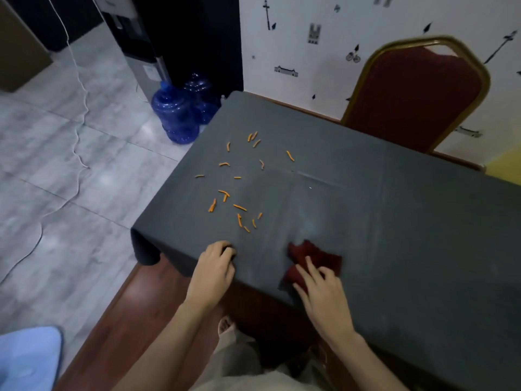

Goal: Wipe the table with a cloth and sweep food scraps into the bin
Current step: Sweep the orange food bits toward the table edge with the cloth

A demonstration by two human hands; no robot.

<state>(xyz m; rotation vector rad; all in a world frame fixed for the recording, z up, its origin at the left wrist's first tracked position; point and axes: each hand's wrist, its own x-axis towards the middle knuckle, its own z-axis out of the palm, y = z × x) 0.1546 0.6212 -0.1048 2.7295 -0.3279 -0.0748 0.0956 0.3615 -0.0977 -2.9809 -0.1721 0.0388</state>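
Cloth [313, 261], dark red and crumpled, near the front edge of the grey-covered table [394, 221], under the straight, spread fingers of the right hand [324, 286], pressed rather than pinched. Left hand [215, 266] resting at the table edge, fingers curled under, nothing visibly held. Best flattened first, then drawn across toward the orange food scraps [239, 193] scattered well ahead, herding them together toward one edge; no bin in view.

No words or numbers can be read here. The white label [149, 71] on the water machine [135, 38], upper left of the frame, may hold print, but it is too blurry.
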